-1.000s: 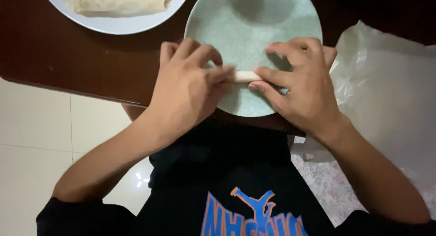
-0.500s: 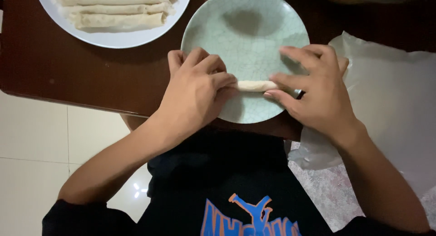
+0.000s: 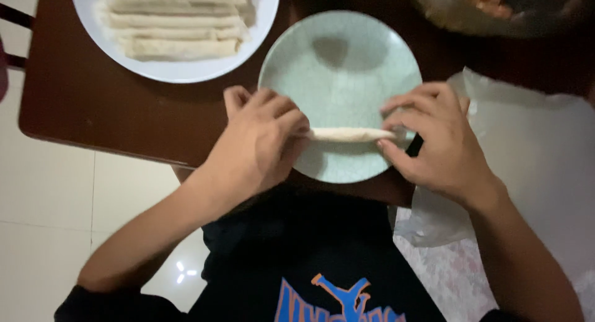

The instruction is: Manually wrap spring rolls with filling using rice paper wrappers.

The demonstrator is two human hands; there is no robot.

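Green plate [image 3: 339, 49], centre-top of frame, holds one thin pale roll [image 3: 350, 134] lying low on it, near the plate's lower rim; white plate [image 3: 180, 71] at upper left holds a stack of finished rolls [image 3: 176, 24], laid side by side, long axes left-right; dark glass bowl [image 3: 496, 12] at upper right w/ orange-ish food inside, too blurred to tell more; all sit on a dark brown bench [image 3: 93, 105].

Left hand [image 3: 260, 142] covers the roll's left end, fingers curled closed over it, pinching; right hand [image 3: 443, 145] at the roll's right end, fingers bent and pressing on the tip, not spread flat; a small dark thing by the right fingers, can't tell what. Clear plastic sheet [image 3: 533, 148] lies right of frame, partly under the right hand and wrist, overhanging the bench edge; pale tiled floor [image 3: 56, 216] lower left; dark shirt w/ blue-orange print bottom centre.

Roll's long axis runs left-right across the frame, approx. level; right end tapers to a point toward the right hand; left end hidden under the left fingers; middle stretch bare and visible betw. the two hands.
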